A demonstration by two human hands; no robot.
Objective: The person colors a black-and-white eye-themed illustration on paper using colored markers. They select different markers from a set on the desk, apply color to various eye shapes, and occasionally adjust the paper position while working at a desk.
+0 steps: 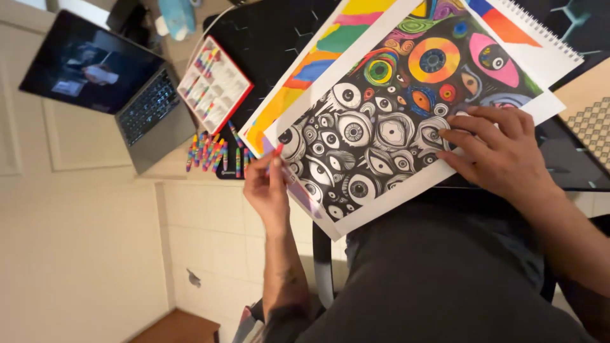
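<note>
Holding: left hand [268, 190], fingers pinched shut on red crayon [277, 151] at drawing's [381, 127] lower-left edge.
Crayon axis: short, tip up toward the sheet.
Right hand [502, 152]: fingers spread flat, pressing drawing's right side.
Drawing: long axis diagonal, overhangs black table [267, 38] edge onto lap.
Room: loose crayons [213, 152], laptop [108, 82] further left.

left hand [270, 190] pinched, right hand [502, 152] spread flat.

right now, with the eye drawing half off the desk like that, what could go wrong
The eye drawing overhangs the black desk's edge, pinned mainly by the right hand; lifting that hand might let it slide off. The left hand holds a crayon at the sheet's corner, where a slip could leave a stray mark. Loose crayons lie near the desk edge and could roll off.
</note>
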